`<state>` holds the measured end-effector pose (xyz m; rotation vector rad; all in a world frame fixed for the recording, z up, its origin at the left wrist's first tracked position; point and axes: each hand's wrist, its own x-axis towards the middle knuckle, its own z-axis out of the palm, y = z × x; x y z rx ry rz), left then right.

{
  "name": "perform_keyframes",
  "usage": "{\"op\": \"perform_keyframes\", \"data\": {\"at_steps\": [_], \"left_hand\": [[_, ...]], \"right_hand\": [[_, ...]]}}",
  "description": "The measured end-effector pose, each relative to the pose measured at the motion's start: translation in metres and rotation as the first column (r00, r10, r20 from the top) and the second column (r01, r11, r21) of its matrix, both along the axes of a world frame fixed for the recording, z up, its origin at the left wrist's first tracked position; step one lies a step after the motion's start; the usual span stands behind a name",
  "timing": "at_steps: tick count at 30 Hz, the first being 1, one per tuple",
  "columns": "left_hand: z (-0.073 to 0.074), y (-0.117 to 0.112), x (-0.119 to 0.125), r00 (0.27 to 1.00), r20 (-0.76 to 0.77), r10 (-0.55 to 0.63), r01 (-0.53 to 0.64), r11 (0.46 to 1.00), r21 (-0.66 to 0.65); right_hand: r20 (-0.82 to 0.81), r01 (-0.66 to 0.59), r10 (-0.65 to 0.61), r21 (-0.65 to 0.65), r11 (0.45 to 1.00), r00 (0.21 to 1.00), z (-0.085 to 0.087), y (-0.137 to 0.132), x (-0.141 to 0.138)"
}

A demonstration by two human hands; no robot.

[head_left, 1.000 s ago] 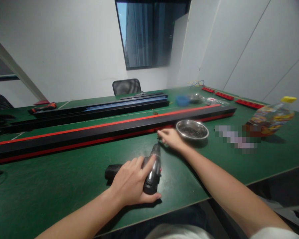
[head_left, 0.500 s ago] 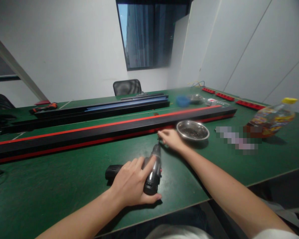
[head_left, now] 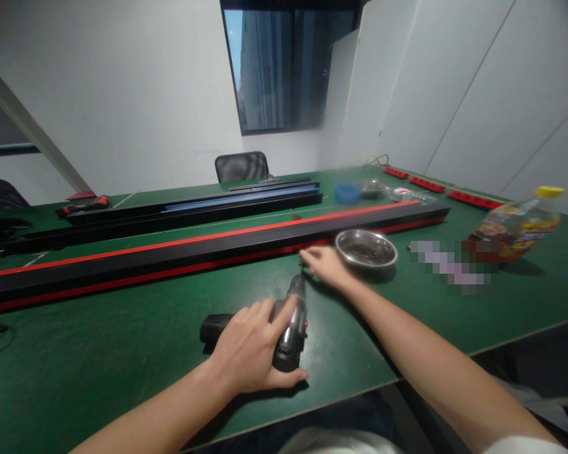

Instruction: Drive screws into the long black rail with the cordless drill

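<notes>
Lying on its side on the green table (head_left: 137, 353) is a black cordless drill (head_left: 289, 340), its nose toward the long bar. My left hand (head_left: 250, 340) is wrapped round the drill's grip, with the index finger along its body. At the drill's tip, my right hand (head_left: 322, 263) is closed in a pinch; what sits between thumb and finger is too small to make out. Just ahead of the fingertips runs a long black bar with red edges (head_left: 208, 246). Beside my right hand stands a metal bowl (head_left: 366, 260) holding small dark pieces, probably screws.
Further back lie more dark bars (head_left: 246, 202), one with a blue strip. A bottle with a yellow cap (head_left: 515, 230) stands at the right. A blue bowl (head_left: 348, 193) and red strips (head_left: 473, 199) are at the far side. The table's front edge is close to me.
</notes>
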<state>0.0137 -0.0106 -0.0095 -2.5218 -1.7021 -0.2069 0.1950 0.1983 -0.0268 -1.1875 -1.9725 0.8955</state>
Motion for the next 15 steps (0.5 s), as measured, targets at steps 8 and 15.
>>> {"op": "perform_keyframes", "data": {"at_steps": [8,15], "left_hand": [[-0.0015,0.0005,-0.0005,1.000,-0.004,0.003,-0.003,1.000,-0.006],[-0.0004,-0.0007,0.0003,1.000,-0.006,0.005,-0.005,1.000,-0.010]], "right_hand": [[0.003,-0.004,0.004,0.014,1.000,1.000,0.0005,-0.0015,0.0002],[-0.002,-0.007,0.007,0.025,1.000,1.000,-0.0007,-0.0008,0.0002]]}}
